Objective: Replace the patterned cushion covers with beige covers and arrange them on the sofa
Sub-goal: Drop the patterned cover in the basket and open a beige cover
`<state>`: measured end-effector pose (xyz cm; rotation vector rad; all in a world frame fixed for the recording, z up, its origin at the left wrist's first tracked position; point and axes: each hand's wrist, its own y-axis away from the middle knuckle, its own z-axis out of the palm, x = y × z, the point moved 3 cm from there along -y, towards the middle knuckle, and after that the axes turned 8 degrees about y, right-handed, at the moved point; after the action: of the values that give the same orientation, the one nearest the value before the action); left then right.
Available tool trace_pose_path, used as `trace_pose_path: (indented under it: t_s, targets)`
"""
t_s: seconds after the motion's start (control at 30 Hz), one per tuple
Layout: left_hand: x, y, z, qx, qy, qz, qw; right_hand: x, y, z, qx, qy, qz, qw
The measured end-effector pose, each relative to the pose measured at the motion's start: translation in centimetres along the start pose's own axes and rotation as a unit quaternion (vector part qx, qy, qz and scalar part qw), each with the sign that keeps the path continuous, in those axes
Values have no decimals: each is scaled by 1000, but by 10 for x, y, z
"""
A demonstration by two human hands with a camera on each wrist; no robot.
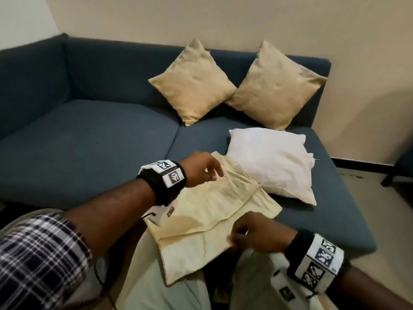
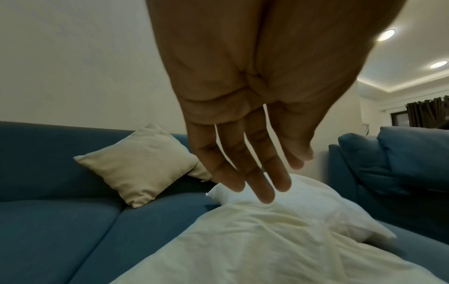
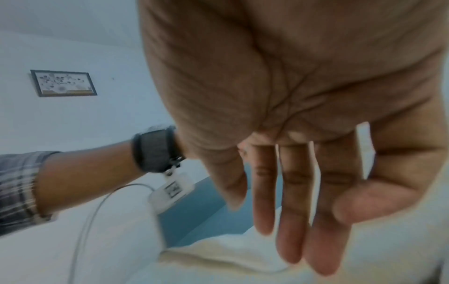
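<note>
An empty beige cover lies flat across my lap and the front edge of the blue sofa. My left hand hovers over its far end, fingers straight and holding nothing. My right hand is just above the cover's near right edge, fingers extended and empty. A bare white cushion insert lies on the seat just beyond the cover. Two cushions in beige covers, one beside the other, lean on the backrest.
The sofa's left seat holds nothing. A second blue sofa stands to the right. A dark furniture leg stands on the floor at the right. A cable hangs from my left wrist.
</note>
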<state>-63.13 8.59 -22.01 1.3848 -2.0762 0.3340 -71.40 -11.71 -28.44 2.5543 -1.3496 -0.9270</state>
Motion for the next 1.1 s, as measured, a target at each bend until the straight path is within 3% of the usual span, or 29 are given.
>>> trace_pose_path:
  t_s: [0.07, 0.13, 0.17, 0.23, 0.33, 0.53, 0.6, 0.7, 0.83, 0.93, 1.1]
  targets:
    - [-4, 5, 3, 17, -1, -24, 1000, 35, -3, -26, 139, -3, 68, 988]
    - [1, -2, 15, 21, 7, -43, 999, 79, -7, -48, 274, -7, 170, 947]
    - [5, -9, 23, 21, 14, -51, 998, 100, -11, -54, 301, -11, 218, 928]
    - [15, -25, 42, 26, 42, -68, 996, 132, -27, -53, 273, -46, 263, 924]
    - [34, -48, 70, 51, 121, -104, 986, 146, -54, -42, 179, -165, 236, 941]
    - [29, -75, 110, 138, 287, -213, 924, 124, -57, -53, 171, -249, 182, 936]
    - [25, -77, 115, 159, 365, -228, 889, 117, -58, -55, 192, -240, 151, 940]
    - [30, -72, 113, 191, 478, -247, 821, 107, -60, -58, 254, -122, 134, 950]
    - [33, -71, 110, 191, 512, -251, 799, 94, -57, -61, 307, -22, 146, 940]
    - [34, -68, 109, 169, 549, -251, 779, 92, -55, -64, 326, -20, 163, 931]
    - [32, -65, 109, 166, 557, -240, 777, 102, -58, -66, 329, -99, 180, 922]
